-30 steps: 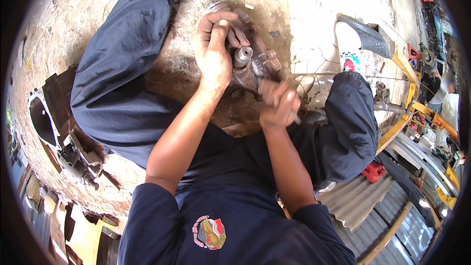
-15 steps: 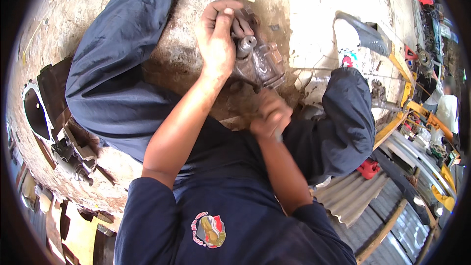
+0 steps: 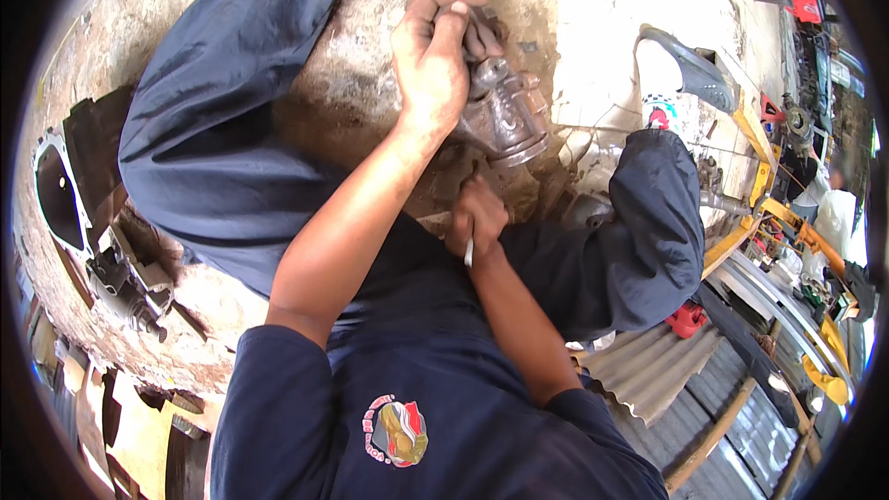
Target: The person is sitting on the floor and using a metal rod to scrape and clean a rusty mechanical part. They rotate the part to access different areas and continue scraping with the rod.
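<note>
My left hand [image 3: 433, 60] is closed round the upper part of a greasy, dark metal housing [image 3: 509, 125] on the ground between my legs. A short round stub shows beside its fingertips, and the housing's wide round end faces toward me on the right. Just below that part, my right hand [image 3: 479, 218] is closed on a slim tool [image 3: 469, 253], its pale end sticking out toward me. The tool's far end shows as a dark tip near the housing, apart from it as far as I can see; its exact kind is unclear.
A metal casing with a large oval opening [image 3: 61, 194] stands at the left, a dark geared part [image 3: 125, 296] beside it. On the right are a yellow metal frame [image 3: 755, 153], a red object [image 3: 687, 319] and a corrugated sheet [image 3: 653, 370]. My shoe [image 3: 690, 69] rests at the upper right.
My right hand has come back toward me and a little left, away from the housing, still holding the tool. The housing has turned slightly under my left hand, which has shifted right.
</note>
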A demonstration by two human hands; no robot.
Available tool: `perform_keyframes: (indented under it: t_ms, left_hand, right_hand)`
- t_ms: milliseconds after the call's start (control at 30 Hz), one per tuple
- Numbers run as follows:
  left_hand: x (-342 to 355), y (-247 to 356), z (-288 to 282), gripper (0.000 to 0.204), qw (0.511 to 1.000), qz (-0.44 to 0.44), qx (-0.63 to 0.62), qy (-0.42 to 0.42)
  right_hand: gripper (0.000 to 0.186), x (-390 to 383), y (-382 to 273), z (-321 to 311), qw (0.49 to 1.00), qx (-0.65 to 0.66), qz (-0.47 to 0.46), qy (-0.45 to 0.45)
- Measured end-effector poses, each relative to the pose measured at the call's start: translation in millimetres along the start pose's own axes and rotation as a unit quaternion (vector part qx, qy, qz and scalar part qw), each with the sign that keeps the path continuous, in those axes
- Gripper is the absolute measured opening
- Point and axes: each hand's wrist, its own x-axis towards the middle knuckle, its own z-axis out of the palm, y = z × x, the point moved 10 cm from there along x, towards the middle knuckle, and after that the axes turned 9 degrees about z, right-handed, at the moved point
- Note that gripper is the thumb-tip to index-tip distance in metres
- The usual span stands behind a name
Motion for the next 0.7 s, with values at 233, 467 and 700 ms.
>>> perform_keyframes:
  t_ms: [233, 467, 700]
  left_hand:
    - [-1.2, -0.2, -8.1, 0.022, 1.000, -0.002, -0.002, 0.008]
    - [-2.0, 0.8, -4.5, 0.022, 1.000, 0.005, -0.017, 0.008]
    - [0.1, -0.8, -2.4, 0.023, 1.000, -0.015, -0.024, 0.002]
  right_hand:
    - [0.015, 14.4, -28.1, 0.4, 1.000, 0.004, -0.013, -0.022]
    - [0.014, 25.1, -41.0, -4.7, 1.000, 0.003, -0.018, -0.009]
    - [0.035, 17.1, -32.4, 9.7, 0.999, 0.002, -0.037, -0.028]
